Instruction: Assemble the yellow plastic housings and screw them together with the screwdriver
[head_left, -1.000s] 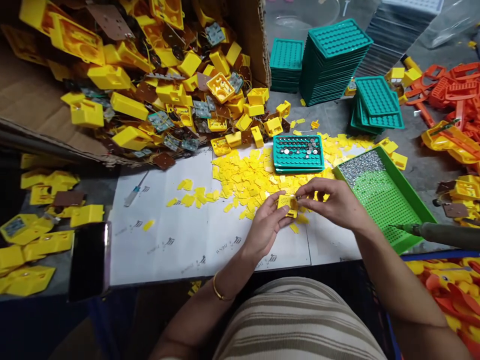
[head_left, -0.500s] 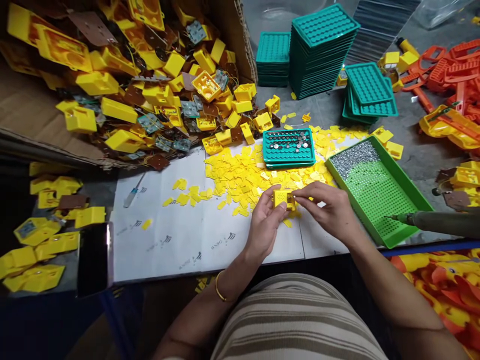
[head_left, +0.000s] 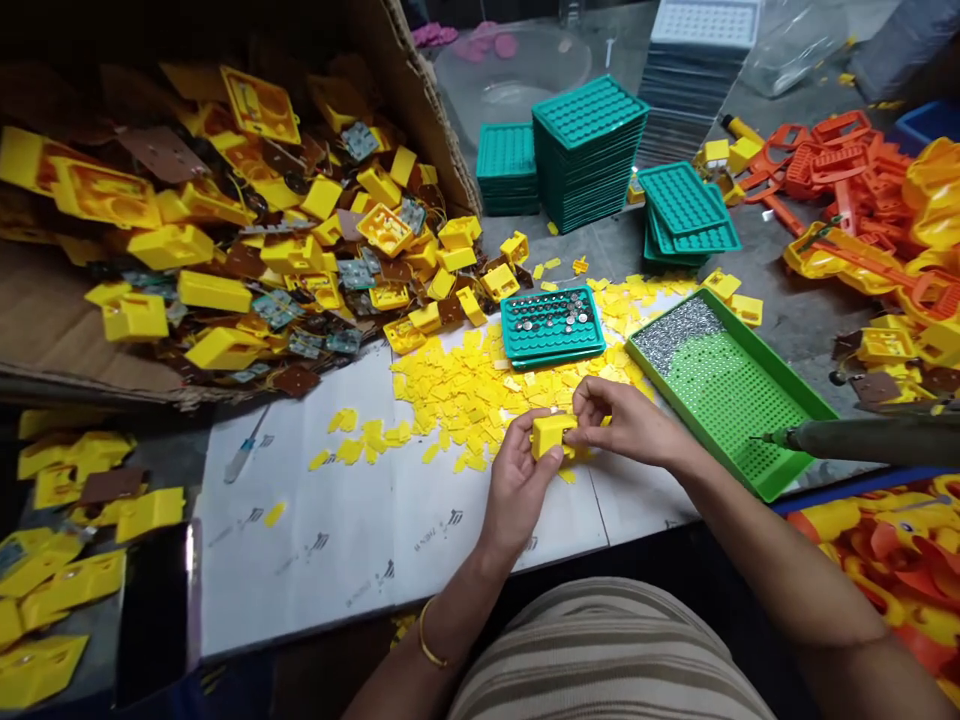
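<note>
Over white paper [head_left: 300, 590], the left grip [head_left: 516, 490] curls round a yellow case [head_left: 548, 436]

Small boxy yellow plastic case [head_left: 550, 434], plain side showing, held between both hands [head_left: 517, 482].

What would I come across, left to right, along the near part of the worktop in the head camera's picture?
Black-screened phone → screwdriver → left hand → small yellow case → right hand → green tray.
</note>
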